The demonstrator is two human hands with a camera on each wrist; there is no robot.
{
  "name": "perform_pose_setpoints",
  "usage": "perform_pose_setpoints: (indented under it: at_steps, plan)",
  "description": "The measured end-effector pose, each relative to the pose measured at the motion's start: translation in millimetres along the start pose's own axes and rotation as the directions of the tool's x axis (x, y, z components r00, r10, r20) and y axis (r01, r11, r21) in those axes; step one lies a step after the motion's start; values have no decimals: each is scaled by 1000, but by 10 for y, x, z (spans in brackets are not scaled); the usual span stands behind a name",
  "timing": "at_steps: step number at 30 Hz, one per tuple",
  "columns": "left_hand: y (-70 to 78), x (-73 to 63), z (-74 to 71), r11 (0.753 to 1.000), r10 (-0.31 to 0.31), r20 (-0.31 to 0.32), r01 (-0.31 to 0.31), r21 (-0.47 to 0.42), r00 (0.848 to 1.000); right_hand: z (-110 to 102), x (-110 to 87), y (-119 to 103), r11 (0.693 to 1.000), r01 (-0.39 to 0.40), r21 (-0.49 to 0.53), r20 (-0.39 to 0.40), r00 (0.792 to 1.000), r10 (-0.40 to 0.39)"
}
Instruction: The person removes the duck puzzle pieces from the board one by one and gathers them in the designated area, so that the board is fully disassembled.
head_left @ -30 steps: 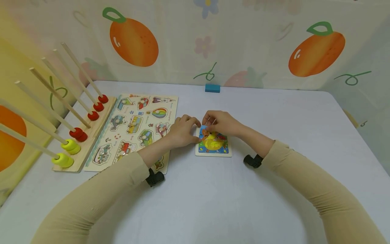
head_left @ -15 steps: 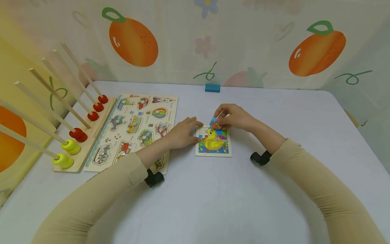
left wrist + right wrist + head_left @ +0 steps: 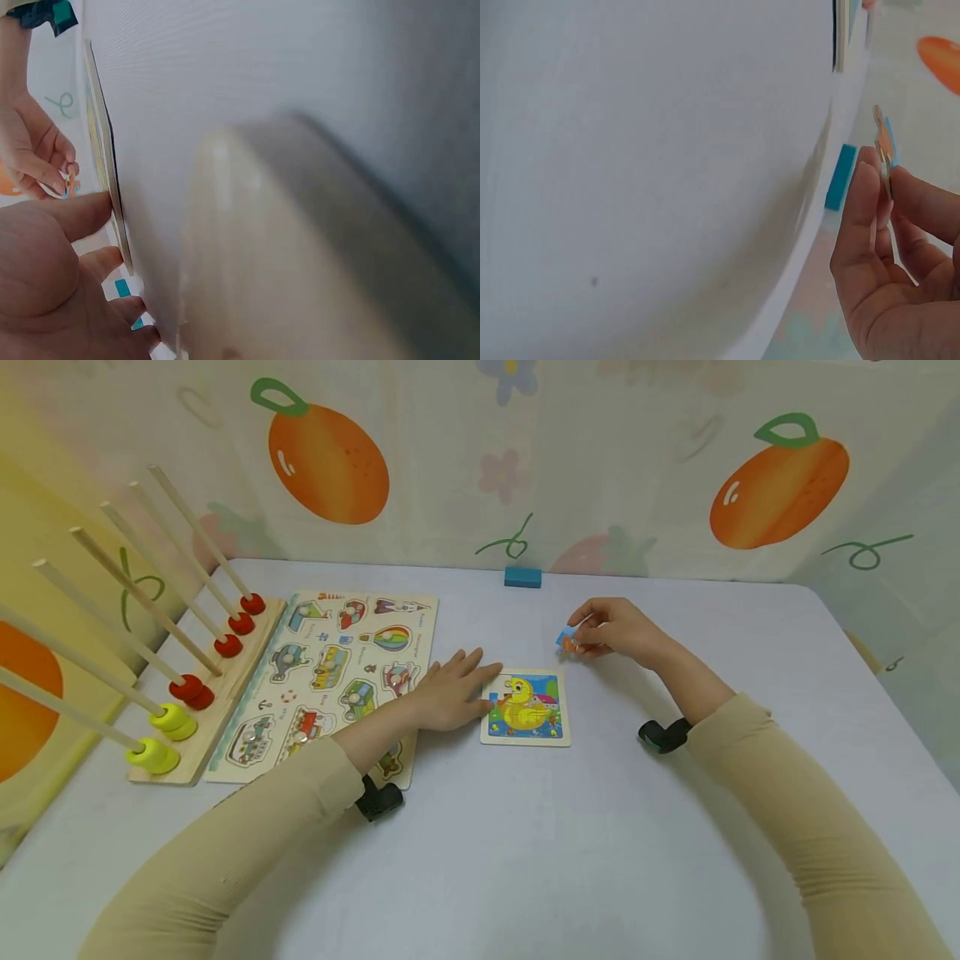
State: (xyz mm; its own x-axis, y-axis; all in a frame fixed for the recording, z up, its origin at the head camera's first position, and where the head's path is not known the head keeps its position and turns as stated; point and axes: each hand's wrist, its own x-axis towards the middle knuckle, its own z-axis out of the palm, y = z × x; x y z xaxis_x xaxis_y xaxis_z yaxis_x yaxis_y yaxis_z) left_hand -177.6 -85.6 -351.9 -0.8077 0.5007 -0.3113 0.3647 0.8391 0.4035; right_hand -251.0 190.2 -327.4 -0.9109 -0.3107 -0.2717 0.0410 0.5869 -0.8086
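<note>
A small square jigsaw puzzle (image 3: 527, 714) with a yellow duck picture lies flat near the table's middle, its upper left showing a paler patch. My left hand (image 3: 450, 695) is spread out, thumb and index fingertips at the puzzle's left edge. Up and to the right of the puzzle, my right hand (image 3: 618, 631) pinches a blue and orange puzzle piece (image 3: 566, 641) between thumb and fingers. In the right wrist view the piece (image 3: 886, 142) is seen nearly edge-on, held by its lower end.
A wooden peg board (image 3: 315, 664) with vehicle pictures lies left, partly under my left forearm. Beyond it stands a wooden rod counter (image 3: 247, 681) with red and yellow beads and tall rods. A teal block (image 3: 522, 577) sits at the table's back edge, before a fruit-print curtain.
My right hand has lifted the puzzle piece off the puzzle's upper part and carried it up and to the right. The left hand stays at the puzzle's edge, its fingers spread wider.
</note>
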Motion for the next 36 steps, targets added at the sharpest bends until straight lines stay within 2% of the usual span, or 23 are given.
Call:
perform_pose_setpoints:
  at_steps: [7,17,36]
  plan:
    - [30,3,24,1000,-3,15,3,14,1000,-109,50,86,999,-4,36,-22,1000,4]
    - [48,-31,34,1000,3,47,-3,-9,999,-211,93,97,999,-20,33,-37,999,21]
    - [54,-29,46,1000,-4,62,4,0,998,-349,189,231,996,-87,19,-92,992,89]
